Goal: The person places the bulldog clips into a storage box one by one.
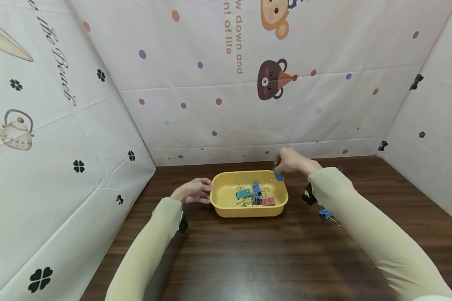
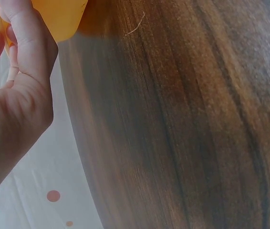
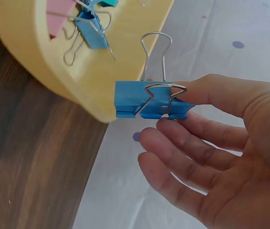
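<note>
A yellow plastic basin (image 1: pixel 248 212) stands on the table with several binder clips inside, among them a teal clip (image 1: pixel 243 194), a pink clip (image 1: pixel 268 201) and a blue clip (image 1: pixel 256 187). My left hand (image 1: pixel 194 191) grips the basin's left rim between thumb and fingers, as the left wrist view (image 2: pixel 27 52) also shows. Over the right rim, my right hand (image 1: pixel 291 161) pinches another blue binder clip (image 3: pixel 130 93) by one end between thumb and fingers. Both wire handles of that clip stick out; its other end overlaps the basin's corner in the right wrist view.
On the dark wood table (image 1: pixel 226 259), one more blue binder clip (image 1: pixel 326 213) lies right of the basin, beside the right forearm. A bit of wire (image 1: pixel 340 169) shows behind that sleeve. White printed sheets (image 1: pixel 196 121) form walls behind and at both sides.
</note>
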A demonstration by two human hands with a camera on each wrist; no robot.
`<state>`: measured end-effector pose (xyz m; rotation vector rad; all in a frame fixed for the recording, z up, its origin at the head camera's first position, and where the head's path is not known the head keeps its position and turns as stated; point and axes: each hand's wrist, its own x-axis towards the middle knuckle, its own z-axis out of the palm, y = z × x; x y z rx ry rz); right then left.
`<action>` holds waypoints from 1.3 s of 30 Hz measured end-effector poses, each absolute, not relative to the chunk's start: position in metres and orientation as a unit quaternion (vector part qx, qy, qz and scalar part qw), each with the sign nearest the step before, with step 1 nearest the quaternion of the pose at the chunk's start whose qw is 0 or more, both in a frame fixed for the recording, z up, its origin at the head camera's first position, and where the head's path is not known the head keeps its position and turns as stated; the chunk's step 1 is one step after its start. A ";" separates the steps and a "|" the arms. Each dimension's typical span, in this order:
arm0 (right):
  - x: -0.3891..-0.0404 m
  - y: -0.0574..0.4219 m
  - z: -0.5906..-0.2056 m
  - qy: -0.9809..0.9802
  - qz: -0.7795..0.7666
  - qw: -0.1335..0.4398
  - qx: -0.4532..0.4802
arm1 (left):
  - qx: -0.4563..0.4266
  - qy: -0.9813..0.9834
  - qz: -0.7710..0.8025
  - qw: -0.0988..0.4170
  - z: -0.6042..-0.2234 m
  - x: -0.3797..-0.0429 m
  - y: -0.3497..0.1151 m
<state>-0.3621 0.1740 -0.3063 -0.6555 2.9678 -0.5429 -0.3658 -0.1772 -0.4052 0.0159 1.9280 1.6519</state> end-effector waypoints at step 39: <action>-0.368 0.200 -0.321 0.955 -0.238 0.024 -0.175 | 0.018 0.721 0.624 0.301 -0.408 -0.367 -0.179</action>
